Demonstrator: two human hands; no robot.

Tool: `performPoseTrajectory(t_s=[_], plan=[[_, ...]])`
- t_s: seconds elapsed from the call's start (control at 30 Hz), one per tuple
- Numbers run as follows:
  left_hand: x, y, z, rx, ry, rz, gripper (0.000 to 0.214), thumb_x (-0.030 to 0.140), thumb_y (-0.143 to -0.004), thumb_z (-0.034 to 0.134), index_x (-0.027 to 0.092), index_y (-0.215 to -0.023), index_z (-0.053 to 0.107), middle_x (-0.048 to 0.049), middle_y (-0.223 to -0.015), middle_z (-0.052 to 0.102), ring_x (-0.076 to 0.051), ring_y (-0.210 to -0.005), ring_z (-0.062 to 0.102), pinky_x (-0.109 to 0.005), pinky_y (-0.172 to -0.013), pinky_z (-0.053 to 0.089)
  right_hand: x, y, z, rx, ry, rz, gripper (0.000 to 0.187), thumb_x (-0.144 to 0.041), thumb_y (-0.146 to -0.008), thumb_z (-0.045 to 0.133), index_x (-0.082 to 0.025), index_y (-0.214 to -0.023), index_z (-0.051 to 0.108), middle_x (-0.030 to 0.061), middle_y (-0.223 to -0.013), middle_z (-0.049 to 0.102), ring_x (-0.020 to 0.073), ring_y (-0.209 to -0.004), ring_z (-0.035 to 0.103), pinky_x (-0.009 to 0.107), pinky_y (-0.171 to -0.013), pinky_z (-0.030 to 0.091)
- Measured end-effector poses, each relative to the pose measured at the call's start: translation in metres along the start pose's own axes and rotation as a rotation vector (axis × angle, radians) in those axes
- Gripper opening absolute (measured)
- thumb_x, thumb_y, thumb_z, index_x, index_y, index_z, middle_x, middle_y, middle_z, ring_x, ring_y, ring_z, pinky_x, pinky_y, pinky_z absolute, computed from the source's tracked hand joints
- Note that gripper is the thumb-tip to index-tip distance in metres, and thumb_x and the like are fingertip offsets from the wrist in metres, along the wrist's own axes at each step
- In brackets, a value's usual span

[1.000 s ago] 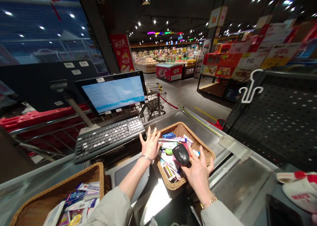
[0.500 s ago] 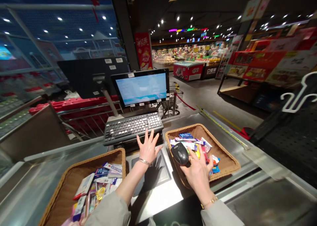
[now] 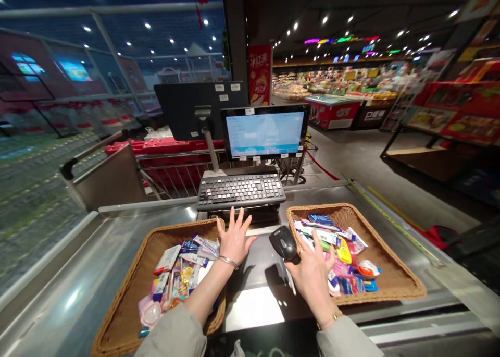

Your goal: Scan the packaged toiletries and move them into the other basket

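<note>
My left hand [image 3: 234, 241] hangs empty with its fingers spread, in front of the keyboard [image 3: 241, 189] and beside the right rim of the left wicker basket [image 3: 128, 273]. That basket holds several small packages, among them a white box [image 3: 167, 259] and toothpaste-like cartons [image 3: 206, 246]. A black handheld barcode scanner [image 3: 284, 242] is in my right hand [image 3: 311, 267], its head pointing up and left; the handle is mostly hidden. This hand overlaps the left side of the right wicker basket [image 3: 394, 273], where several colourful packets [image 3: 353, 284] lie.
A lit monitor [image 3: 267, 133] stands behind the keyboard, with a second dark screen [image 3: 199, 109] turned away at its left. Both baskets rest on a metal counter [image 3: 74, 279]. Beyond are a red freezer [image 3: 334, 112], shelves with boxes and a metal railing [image 3: 172, 172].
My view has swung left, so the counter, baskets and screens sit further right in the picture. Both hands keep nearly the same pose; the scanner stays in my right hand.
</note>
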State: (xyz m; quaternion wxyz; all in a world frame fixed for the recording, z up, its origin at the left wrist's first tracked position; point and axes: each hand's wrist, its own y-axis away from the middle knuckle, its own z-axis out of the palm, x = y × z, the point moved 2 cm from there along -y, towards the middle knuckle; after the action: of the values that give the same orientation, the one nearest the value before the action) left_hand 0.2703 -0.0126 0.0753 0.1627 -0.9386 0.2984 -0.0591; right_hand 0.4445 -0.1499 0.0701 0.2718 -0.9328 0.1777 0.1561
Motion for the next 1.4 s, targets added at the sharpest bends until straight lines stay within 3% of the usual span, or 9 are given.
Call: performPoseTrajectory(t_s=[0.4, 0.8, 1.03, 1.4], plan=[[-0.062, 0.056, -0.007, -0.037, -0.061, -0.208, 0.056, 0.05, -0.09, 0.049, 0.028, -0.142, 0.044, -0.0088, -0.156, 0.031, -0.033, -0.147, 0.015, -0.072, -0.112, -0.003, -0.044, 0.002, 0.023, -0.111, -0.061, -0.153, 0.016, -0.027, -0.073, 0.058, -0.025, -0.081, 0.071, 0.0019, -0.126, 0.064, 0.0341, -0.138, 0.031, 0.062, -0.11, 0.006], [-0.113, 0.102, -0.006, -0.105, -0.144, -0.346, 0.057, 0.048, -0.088, 0.052, 0.028, -0.141, 0.046, -0.0104, -0.156, 0.032, -0.036, -0.147, 0.013, -0.075, -0.109, 0.004, -0.076, 0.009, 0.039, -0.176, -0.142, -0.207, 0.014, -0.031, -0.074, 0.057, -0.025, -0.076, 0.07, 0.0013, -0.126, 0.065, 0.0331, -0.14, 0.029, 0.062, -0.11, 0.004], [-0.133, 0.108, 0.003, -0.134, -0.163, -0.364, 0.058, 0.046, -0.086, 0.056, 0.027, -0.14, 0.047, -0.0124, -0.155, 0.034, -0.038, -0.147, 0.012, -0.076, -0.108, 0.002, -0.079, 0.013, 0.046, -0.191, -0.147, -0.209, 0.011, -0.031, -0.072, 0.059, -0.026, -0.073, 0.069, -0.0012, -0.126, 0.064, 0.0322, -0.14, 0.03, 0.061, -0.111, 0.003], [-0.152, 0.097, 0.028, -0.192, -0.175, -0.28, 0.052, 0.037, -0.085, 0.058, 0.03, -0.136, 0.051, -0.0092, -0.156, 0.033, -0.034, -0.148, 0.014, -0.073, -0.11, -0.004, -0.079, 0.015, 0.052, -0.191, -0.11, -0.208, 0.012, -0.03, -0.073, 0.058, -0.026, -0.076, 0.069, -0.0008, -0.126, 0.064, 0.0331, -0.14, 0.03, 0.062, -0.111, 0.005]])
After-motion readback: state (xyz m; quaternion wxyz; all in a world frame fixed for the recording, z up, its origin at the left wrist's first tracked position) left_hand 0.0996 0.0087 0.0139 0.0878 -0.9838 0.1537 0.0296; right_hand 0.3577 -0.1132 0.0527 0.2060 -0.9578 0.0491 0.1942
